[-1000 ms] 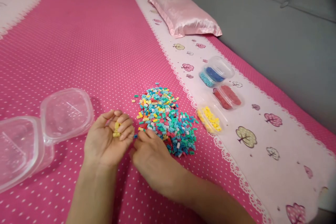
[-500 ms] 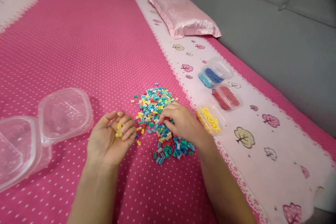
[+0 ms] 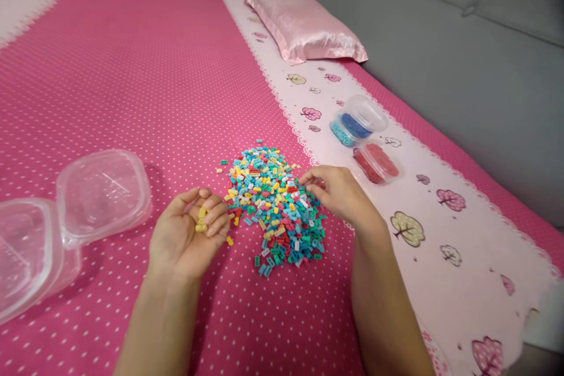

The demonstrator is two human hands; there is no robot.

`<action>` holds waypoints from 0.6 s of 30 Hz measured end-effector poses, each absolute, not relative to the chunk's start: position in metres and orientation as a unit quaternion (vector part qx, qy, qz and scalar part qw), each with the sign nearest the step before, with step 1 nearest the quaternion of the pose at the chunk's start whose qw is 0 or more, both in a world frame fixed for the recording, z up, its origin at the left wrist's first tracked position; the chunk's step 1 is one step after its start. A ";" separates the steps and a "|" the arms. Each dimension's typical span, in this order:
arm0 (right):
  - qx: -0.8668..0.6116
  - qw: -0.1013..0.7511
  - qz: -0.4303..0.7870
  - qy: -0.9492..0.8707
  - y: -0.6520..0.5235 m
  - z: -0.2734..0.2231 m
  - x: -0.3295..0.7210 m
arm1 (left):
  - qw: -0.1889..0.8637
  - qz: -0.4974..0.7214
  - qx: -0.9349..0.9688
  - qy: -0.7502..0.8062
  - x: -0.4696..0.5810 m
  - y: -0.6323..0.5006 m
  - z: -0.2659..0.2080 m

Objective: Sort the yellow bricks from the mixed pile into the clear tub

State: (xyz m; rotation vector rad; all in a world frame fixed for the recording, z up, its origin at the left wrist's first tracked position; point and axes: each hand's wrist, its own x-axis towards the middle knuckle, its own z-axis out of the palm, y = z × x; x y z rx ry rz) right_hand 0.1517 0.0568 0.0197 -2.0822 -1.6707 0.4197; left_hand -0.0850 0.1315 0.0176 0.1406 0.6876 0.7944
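My left hand (image 3: 189, 234) is palm up and cupped, its fingers curled round several small yellow toy bricks (image 3: 202, 218). It is just left of a heap of tiny multicoloured toy bricks (image 3: 273, 205) on the pink bedspread (image 3: 176, 82). At the heap's right edge is my right hand (image 3: 337, 191), palm down, its fingers loosely bent and thumb apart from them. No brick shows in those fingers. My right hand and wrist cover the place where the tub of yellow bricks stood earlier.
On the right stand a clear tub with blue bricks (image 3: 356, 125) and a tub with red bricks (image 3: 376, 163). Two clear plastic containers, one nearer (image 3: 26, 258) and one farther (image 3: 103, 194), lie at left. A pink pillow (image 3: 306, 26) rests at the back beside a grey padded headboard (image 3: 440, 70).
My right hand has moved right from the middle of the heap to its right edge, uncovering bricks and now hiding the yellow tub. My left hand stays cupped round its yellow bricks.
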 end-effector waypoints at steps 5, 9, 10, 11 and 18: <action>-0.733 0.178 0.213 -0.620 0.052 0.029 0.146 | 0.864 0.371 0.056 0.336 -0.083 0.130 0.019; -0.707 0.156 0.239 -0.647 0.053 0.031 0.135 | 0.869 0.361 0.049 0.335 -0.081 0.129 0.019; -0.708 0.150 0.235 -0.649 0.053 0.030 0.133 | 0.870 0.361 0.049 0.334 -0.080 0.129 0.019; -0.710 0.145 0.230 -0.649 0.054 0.029 0.132 | 0.871 0.359 0.050 0.333 -0.080 0.129 0.019; -0.712 0.142 0.212 -0.654 0.056 0.023 0.132 | 0.872 0.358 0.054 0.329 -0.081 0.129 0.018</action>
